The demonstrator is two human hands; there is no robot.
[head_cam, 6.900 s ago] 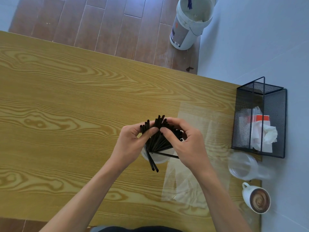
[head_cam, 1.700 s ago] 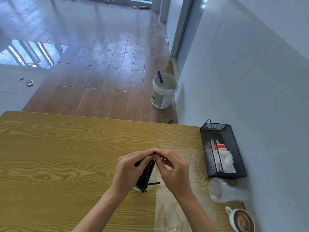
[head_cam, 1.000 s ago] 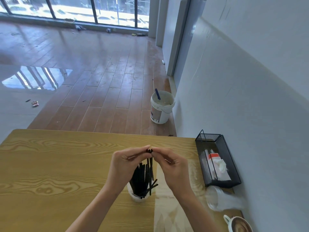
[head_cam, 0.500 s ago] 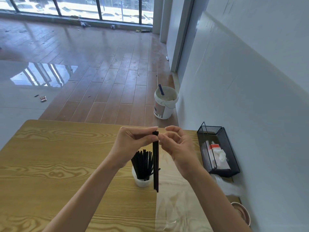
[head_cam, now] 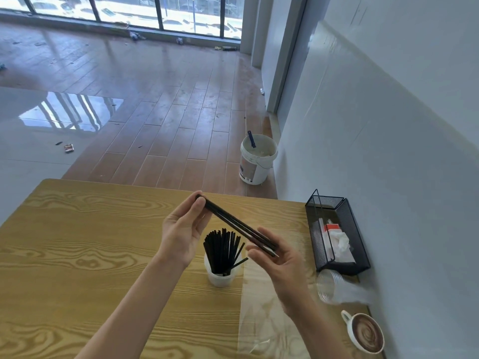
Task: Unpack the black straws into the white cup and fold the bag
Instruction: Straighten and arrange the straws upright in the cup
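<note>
A white cup (head_cam: pixel 220 277) on the table (head_cam: pixel 77 255) holds upright black straws (head_cam: pixel 223 251). Above it, the left hand (head_cam: pixel 181 235) and right hand (head_cam: pixel 278 261) pinch opposite ends of a few loose straws (head_cam: pixel 238 224). The clear bag (head_cam: pixel 261 322) lies flat at the near right. Farther right, a mesh basket (head_cam: pixel 347 216) holds tissues.

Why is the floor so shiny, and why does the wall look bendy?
Head view: daylight from the windows bounces off the glossy floor, mirroring the window frames. The wide-angle lens curves the wall and the table edge. The clear bag shows faint glare. The straws held by the left hand and the right hand look sharp.
</note>
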